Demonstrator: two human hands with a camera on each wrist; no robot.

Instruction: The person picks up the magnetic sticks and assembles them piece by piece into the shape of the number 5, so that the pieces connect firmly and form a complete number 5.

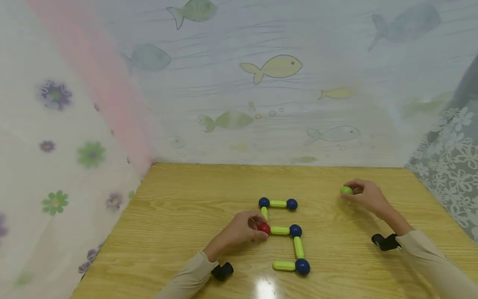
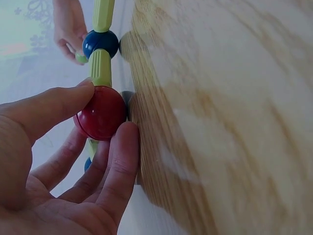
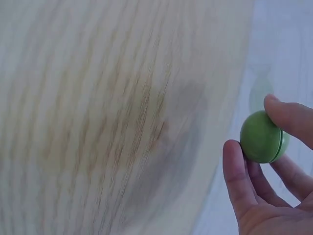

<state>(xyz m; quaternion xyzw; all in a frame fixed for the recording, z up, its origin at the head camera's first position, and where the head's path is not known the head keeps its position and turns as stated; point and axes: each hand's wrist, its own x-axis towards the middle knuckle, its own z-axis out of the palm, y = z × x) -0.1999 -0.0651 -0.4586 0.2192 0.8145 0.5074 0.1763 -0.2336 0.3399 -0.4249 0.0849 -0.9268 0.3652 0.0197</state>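
My left hand grips a red ball at the left bend of a figure built of balls and rods. In the left wrist view, thumb and fingers surround the red ball, and a yellow-green rod runs from it to a blue ball. The figure winds from a top right blue ball through the red one to a bottom right blue ball, ending in a rod with a bare left end. To the right, my right hand pinches a green ball above the table.
The wooden table meets a wall sheet printed with fish at its back edge. A flower-printed sheet hangs at the left and a lacy curtain at the right. Black wrist mounts sit on both arms.
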